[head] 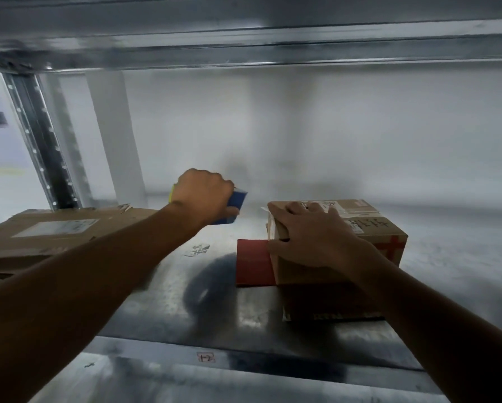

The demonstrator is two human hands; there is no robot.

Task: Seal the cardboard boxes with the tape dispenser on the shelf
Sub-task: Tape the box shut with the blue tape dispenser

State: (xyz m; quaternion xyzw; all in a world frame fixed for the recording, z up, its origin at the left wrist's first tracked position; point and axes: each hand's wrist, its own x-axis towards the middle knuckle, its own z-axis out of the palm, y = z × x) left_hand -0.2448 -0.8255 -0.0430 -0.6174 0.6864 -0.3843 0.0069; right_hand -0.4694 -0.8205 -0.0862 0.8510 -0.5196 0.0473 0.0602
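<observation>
Small box (375, 228) sits on the metal shelf (185, 301); all places below are relative to it. Right hand (311, 237) holds its near-left top corner: fingers (299, 209) close together and laid over the top, thumb down on the side face, so the corner is clasped between them. Pale tape (341, 212) crosses the box top, and a strip folds over the edge under the hand. Handwriting on top, red cross mark (392, 247) on its right face. A red flap (252, 263) stands touching the box's left side, on the shelf.

Tape dispenser (236, 203), blue and blurred, is up and to the left of the box, off the shelf surface and apart from the box. Left hand (206, 196) grips it in a fist, fingers curled tight round it; fingertips hidden behind the knuckles. A yellow bit (171, 193) shows at the far side of that hand; cannot tell what it is.

Large flat box (54, 231) lies well to the left of the small box, white label on top, flaps ragged. Shelf post (40, 141) rises behind it. A small tag (206, 357) reading "1-2" is on the shelf's front edge, nearer the camera than the small box. An upper shelf beam (273, 48) runs overhead.
</observation>
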